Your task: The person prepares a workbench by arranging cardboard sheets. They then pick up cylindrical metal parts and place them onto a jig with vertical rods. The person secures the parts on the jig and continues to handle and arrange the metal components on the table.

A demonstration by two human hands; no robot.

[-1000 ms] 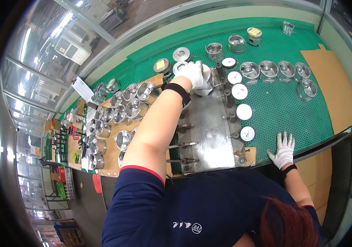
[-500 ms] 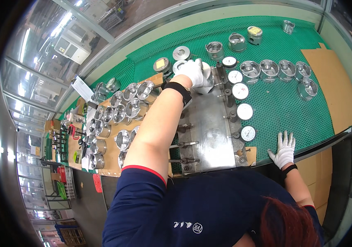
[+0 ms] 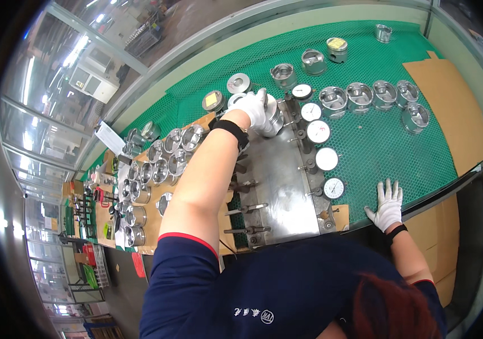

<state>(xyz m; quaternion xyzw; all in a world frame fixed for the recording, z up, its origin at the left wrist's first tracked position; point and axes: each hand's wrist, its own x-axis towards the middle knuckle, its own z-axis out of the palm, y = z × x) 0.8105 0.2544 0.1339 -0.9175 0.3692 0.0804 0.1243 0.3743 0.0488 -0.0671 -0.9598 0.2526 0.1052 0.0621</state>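
From the middle of the steel plate [image 3: 278, 181], the left hand [image 3: 253, 108] is at 12 o'clock, its gloved fingers curled around a shiny piston [image 3: 275, 120]; the right hand [image 3: 388, 210] lies flat on the green surface [image 3: 366, 152] toward 4 o'clock, fingers spread, holding nothing. A glove on smooth round metal could slip, and a swing toward 2 o'clock could knock the dials [image 3: 318, 132], whose posts [image 3: 306, 143] stand between the hands. At 9 o'clock the left forearm [image 3: 199, 186] hides some loose pistons [image 3: 136, 216]; a dropped elbow might tip them.
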